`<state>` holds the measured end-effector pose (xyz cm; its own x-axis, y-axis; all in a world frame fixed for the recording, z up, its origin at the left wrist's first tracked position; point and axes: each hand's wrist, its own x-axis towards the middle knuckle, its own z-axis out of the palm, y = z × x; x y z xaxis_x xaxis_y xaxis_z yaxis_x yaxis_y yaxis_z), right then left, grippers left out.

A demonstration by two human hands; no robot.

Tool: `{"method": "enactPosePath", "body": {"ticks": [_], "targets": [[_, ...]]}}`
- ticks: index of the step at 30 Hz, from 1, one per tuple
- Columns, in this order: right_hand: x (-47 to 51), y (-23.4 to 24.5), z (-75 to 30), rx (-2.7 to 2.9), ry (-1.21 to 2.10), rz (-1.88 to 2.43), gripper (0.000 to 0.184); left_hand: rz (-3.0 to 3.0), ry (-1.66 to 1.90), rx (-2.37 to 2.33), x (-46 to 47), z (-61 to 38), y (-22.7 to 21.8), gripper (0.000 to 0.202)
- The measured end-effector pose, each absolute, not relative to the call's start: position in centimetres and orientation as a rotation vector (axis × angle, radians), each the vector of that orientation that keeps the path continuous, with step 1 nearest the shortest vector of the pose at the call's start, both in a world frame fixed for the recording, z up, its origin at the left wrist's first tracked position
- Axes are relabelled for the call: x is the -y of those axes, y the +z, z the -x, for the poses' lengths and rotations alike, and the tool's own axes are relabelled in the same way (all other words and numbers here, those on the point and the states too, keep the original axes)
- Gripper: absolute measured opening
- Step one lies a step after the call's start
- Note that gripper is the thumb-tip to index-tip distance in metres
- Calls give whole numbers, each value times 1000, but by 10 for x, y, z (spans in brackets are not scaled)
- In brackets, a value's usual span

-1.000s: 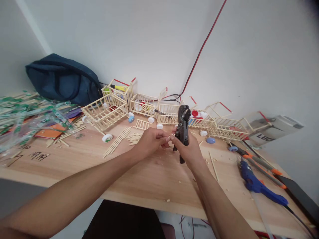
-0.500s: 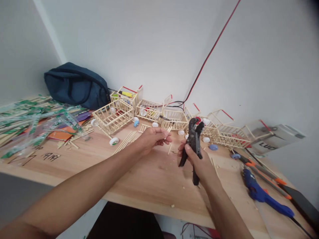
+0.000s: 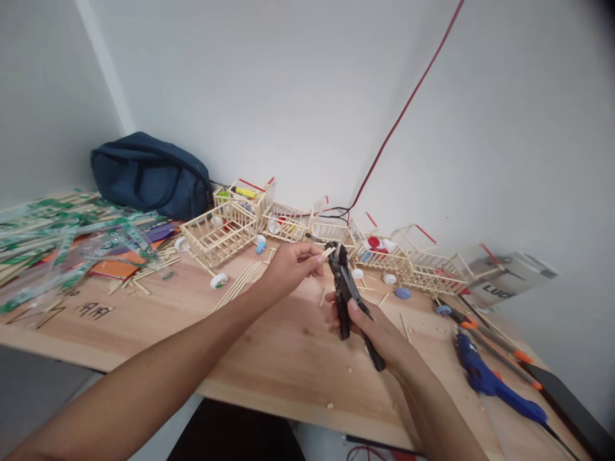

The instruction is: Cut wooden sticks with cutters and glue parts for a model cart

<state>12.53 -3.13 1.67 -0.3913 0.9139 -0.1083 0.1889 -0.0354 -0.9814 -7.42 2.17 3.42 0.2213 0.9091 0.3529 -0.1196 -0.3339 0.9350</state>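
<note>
Bare wood, dull metal and shiny plastic on a wood-grain table [image 3: 269, 346]
The pliers [image 3: 344, 291] look like blackish, dull metal with dark matt handles; the thin stick [image 3: 328, 251] is pale unpainted wood, as are the small frames [image 3: 218, 234] behind it. The tabletop is smooth light wood grain with a low sheen, strewn with wood chips. The bag [image 3: 148, 173] is dark blue cloth, soft and matt. The wrappers [image 3: 72, 243] are clear glossy plastic with green print. The caps [image 3: 219, 280] are smooth white and blue plastic. The glue gun [image 3: 473, 371] is blue plastic, slightly glossy. The wall [image 3: 288, 96] is flat matt white
</note>
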Motion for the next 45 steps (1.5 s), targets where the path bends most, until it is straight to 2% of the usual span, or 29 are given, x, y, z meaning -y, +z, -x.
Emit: {"method": "enactPosePath", "body": {"ticks": [5, 17, 25, 31, 36, 45], "targets": [[33, 23, -129, 1579, 1610, 1107, 53, -1559, 1268, -847, -20, 73, 35, 16], [34, 31, -136, 1895, 1117, 1373, 53, -1681, 1203, -861, -19, 74, 31, 18], [39, 42, -133, 2004, 859, 1474, 48, -2085, 1361, -1099, -8, 71, 31, 21], [42, 43, -132, 2023, 750, 1538, 44, -2464, 1388, -1142, -11, 69, 23, 28], [42, 38, -130, 2039, 627, 1529, 38, -2629, 1393, -1197, -10, 68, 20, 23], [35, 32, -128, 2117, 549, 1519, 38, -2817, 1310, -1363, -8, 69, 15, 22]]}}
